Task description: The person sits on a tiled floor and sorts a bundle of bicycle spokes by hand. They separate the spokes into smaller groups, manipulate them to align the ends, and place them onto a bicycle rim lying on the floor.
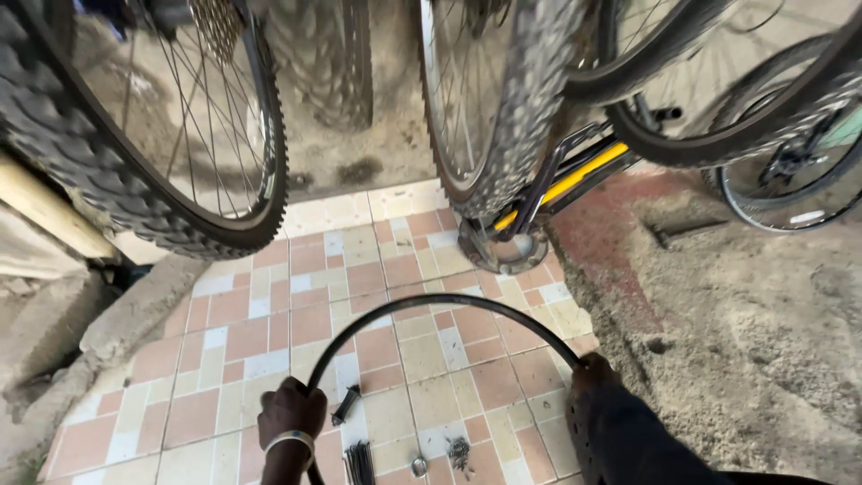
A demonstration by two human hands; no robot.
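Rim: a thin black bicycle rim arches over the tiled floor, held up between the two hands.
Left hand: the left hand is clenched round the rim's left side; a pale band circles its wrist.
Right hand: the right hand, in a dark sleeve, grips the rim's right side.
Small parts: a dark short part lies just beside the left hand; a bundle of spokes, a small ring and a little heap of bits lie below the arch.
Around: mounted knobbly wheels stand ahead; a yellow-and-black stand sits beyond the rim.
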